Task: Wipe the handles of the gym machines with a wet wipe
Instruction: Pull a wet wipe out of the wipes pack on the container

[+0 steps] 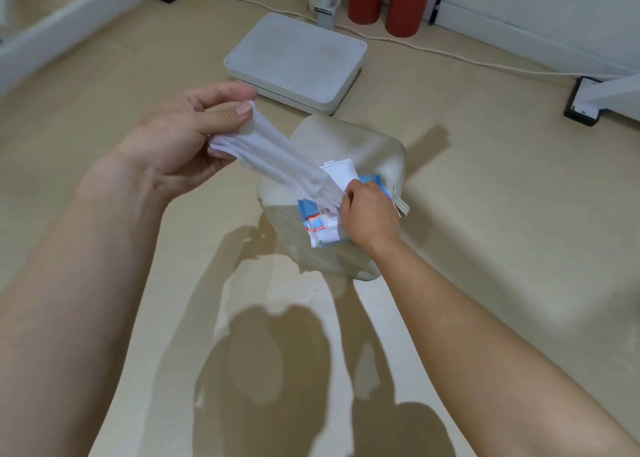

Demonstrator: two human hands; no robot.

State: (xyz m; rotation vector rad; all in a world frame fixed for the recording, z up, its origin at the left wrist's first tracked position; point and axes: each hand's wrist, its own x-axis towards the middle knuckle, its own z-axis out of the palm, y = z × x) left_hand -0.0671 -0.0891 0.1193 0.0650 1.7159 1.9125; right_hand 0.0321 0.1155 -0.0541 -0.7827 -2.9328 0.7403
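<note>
Nearest to me, low in the frame, my two bare forearms reach out over the tan floor (104, 165), their shadows pooled beneath. My right hand (369, 214), just right of centre, presses down on the pack of wipes (320, 229), and I judge it sits there to pin the pack so it does not lift as the sheet comes out; its fingers (348, 195) are curled together at the opening, touching the base of the sheet, though how tightly they pinch I cannot tell. The pack lies on a pale cushioned stool (349, 141) with its white lid (337, 169) flipped up. From it the wet wipe (277, 155) runs taut up and to the left into my left hand (187, 137), whose thumb and fingers (239, 110) are clamped on the bunched free end. The wipe is still partly in the pack, so no handle has been wiped yet. Beyond, a flat grey platform (294, 58) rests on the floor, and at the upper edge stand two red cylinders (405, 2) and white machine frames (52, 23).
</note>
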